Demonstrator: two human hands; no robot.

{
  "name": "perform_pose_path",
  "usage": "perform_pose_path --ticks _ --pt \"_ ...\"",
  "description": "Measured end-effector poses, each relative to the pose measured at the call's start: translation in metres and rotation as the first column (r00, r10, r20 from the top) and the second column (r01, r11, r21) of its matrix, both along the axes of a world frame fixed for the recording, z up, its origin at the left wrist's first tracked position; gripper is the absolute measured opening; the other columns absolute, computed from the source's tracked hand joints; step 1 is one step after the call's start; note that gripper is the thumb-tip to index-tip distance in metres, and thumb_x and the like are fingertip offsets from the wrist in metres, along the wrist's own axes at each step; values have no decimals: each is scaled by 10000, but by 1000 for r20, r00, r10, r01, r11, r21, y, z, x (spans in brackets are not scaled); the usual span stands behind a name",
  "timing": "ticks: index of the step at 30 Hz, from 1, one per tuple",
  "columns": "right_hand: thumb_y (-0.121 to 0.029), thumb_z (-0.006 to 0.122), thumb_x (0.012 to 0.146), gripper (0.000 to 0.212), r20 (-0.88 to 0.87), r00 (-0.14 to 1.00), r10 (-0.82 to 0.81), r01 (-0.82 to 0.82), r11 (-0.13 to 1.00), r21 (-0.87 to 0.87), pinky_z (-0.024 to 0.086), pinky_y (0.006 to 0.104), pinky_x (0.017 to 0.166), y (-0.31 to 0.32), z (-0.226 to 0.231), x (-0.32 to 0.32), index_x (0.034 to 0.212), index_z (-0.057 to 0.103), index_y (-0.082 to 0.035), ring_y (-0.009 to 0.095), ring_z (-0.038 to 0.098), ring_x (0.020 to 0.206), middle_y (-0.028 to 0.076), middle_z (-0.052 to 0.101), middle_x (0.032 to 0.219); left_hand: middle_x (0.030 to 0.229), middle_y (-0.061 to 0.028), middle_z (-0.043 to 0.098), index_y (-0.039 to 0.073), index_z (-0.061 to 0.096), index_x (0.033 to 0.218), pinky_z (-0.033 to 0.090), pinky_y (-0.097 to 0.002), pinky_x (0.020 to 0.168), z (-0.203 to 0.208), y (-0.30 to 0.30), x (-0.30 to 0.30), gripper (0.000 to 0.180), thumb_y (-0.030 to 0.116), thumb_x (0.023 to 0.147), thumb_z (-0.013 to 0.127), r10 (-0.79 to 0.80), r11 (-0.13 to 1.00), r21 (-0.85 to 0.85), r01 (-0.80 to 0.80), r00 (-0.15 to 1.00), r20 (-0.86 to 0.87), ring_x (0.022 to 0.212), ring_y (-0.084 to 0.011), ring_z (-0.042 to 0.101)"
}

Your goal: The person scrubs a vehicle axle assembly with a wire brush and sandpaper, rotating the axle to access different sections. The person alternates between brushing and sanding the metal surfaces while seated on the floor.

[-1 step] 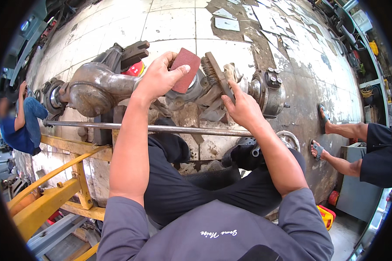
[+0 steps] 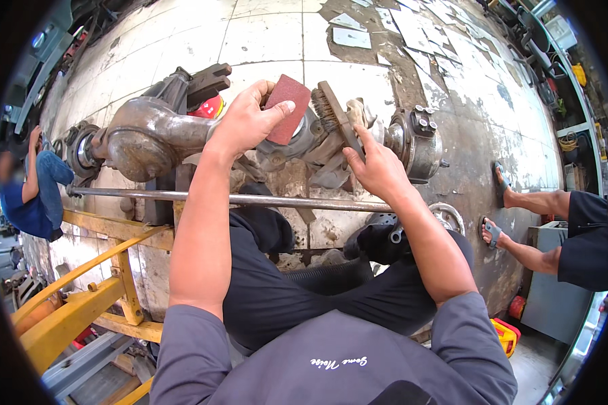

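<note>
My left hand [image 2: 252,118] is closed on a piece of red sandpaper [image 2: 289,108], with the thumb lying across its near face. In my right hand [image 2: 377,165] is a wire brush [image 2: 338,116], its wooden back turned to the right and its bristles toward the sandpaper. Behind and below both hands lies a greasy metal vehicle axle [image 2: 145,138], its round bulge at the left. At its right end sits a hub [image 2: 422,145] with bolts on top. My hands hide part of the axle's middle.
A long steel bar [image 2: 270,200] runs crosswise before my knees. At left stands a yellow metal frame [image 2: 81,304]; beyond it a person in blue [image 2: 30,189] crouches. Another person's sandaled feet [image 2: 496,233] are at right. Broken tiles [image 2: 351,37] lie at the back.
</note>
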State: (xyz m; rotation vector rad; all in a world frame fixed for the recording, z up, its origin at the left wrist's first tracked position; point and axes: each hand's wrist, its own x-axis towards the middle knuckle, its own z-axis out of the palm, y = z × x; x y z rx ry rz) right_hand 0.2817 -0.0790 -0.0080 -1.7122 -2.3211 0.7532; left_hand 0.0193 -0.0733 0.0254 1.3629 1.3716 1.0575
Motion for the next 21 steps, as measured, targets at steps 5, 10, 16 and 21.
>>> perform_pose_path --ticks 5,10,16,21 --pt "-437 541 957 618 -99 995 -21 21 1000 -9 453 464 968 9 9 7 1415 425 -39 413 583 1135 281 609 1202 1048 -84 653 -39 583 1187 499 -287 798 5 2 3 364 191 920 675 -18 999 -36 20 999 35 909 -127 591" --pt "-400 533 968 591 -218 972 -90 43 976 -212 456 444 958 17 18 13 1420 431 -33 395 595 1137 277 618 1194 1067 -73 650 -23 576 1205 509 -292 814 1 6 8 353 181 931 663 -41 991 -124 53 994 101 933 -119 596" --pt "-259 487 992 499 -436 802 -408 187 865 -466 494 490 838 8 32 16 1410 410 3 448 659 913 253 689 957 1075 -69 647 -6 578 1201 523 -292 813 1 8 12 298 155 955 628 8 994 -106 15 976 216 936 -114 604" --pt "-276 492 981 458 -135 976 -171 146 973 -179 452 522 921 14 7 43 1308 461 44 468 600 1034 323 645 1033 1059 -69 650 -9 576 1203 526 -299 812 1 17 26 304 162 956 626 -70 986 -135 100 975 211 938 -117 605"
